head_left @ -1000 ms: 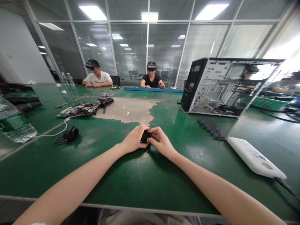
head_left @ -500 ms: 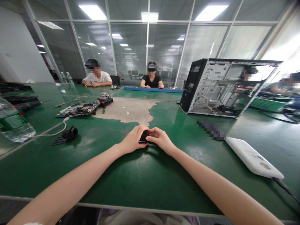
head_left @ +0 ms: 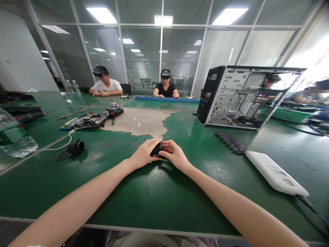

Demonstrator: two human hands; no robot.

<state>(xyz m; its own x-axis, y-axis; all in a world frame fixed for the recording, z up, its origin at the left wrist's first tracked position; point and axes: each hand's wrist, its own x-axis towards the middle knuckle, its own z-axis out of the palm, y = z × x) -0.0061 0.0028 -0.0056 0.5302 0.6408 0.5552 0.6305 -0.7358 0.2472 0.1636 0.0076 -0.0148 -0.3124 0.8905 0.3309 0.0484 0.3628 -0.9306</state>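
Over the middle of the green table (head_left: pixel 154 199), both hands are closed on a small black object (head_left: pixel 156 150); its exact kind is hidden by the fingers. My left hand (head_left: pixel 142 153) wraps its left side, thumb below and fingers over the top. From the right, my right hand (head_left: pixel 176 155) pinches the object's edge between thumb and fingertips. To the left on the table lies a black clip-like part (head_left: pixel 74 148) with a round end and comb-like prongs.
An opened computer case (head_left: pixel 212 97) stands at the right, behind a white power bank (head_left: pixel 277 175) with a cable. A circuit board (head_left: pixel 86 120), a thin white cable (head_left: pixel 69 139) and a water bottle (head_left: pixel 16 135) are at left. Two people sit across the table.
Both hands stay on the black object. It has shifted very slightly left, and the right fingers have changed their pinch a little.
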